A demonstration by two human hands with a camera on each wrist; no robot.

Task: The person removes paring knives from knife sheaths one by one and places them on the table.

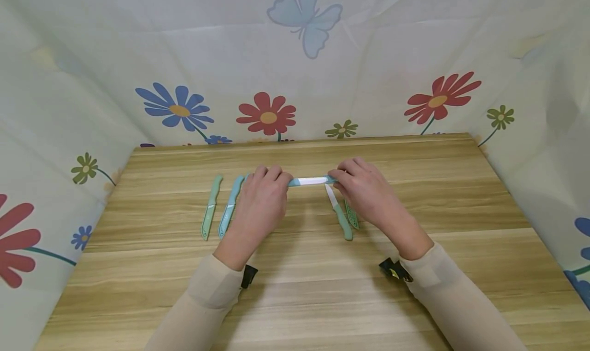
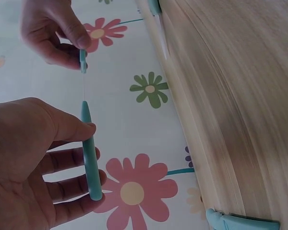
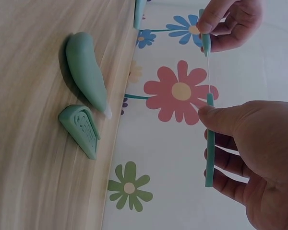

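My left hand (image 1: 262, 200) grips the blue handle (image 2: 90, 165) of a small knife (image 1: 311, 181), thumb on one side and fingers on the other. Its white blade points right and bridges the space between the hands. My right hand (image 1: 371, 194) pinches a narrow blue sheath (image 3: 210, 153), mostly covered by the fingers in the head view. The blade's tip is at the sheath's mouth. Below the right hand lies an unsheathed green knife (image 1: 343, 222), its white blade pointing away. A green sheath (image 1: 352, 215) rests beside it, partly hidden by that hand.
Left of the left hand, a sheathed green knife (image 1: 211, 207) and a sheathed blue knife (image 1: 230, 207) lie side by side on the wooden table (image 1: 304, 300). Another blue piece (image 1: 248, 177) peeks out behind the left hand. A flowered curtain (image 1: 382, 69) surrounds the table's back and sides.
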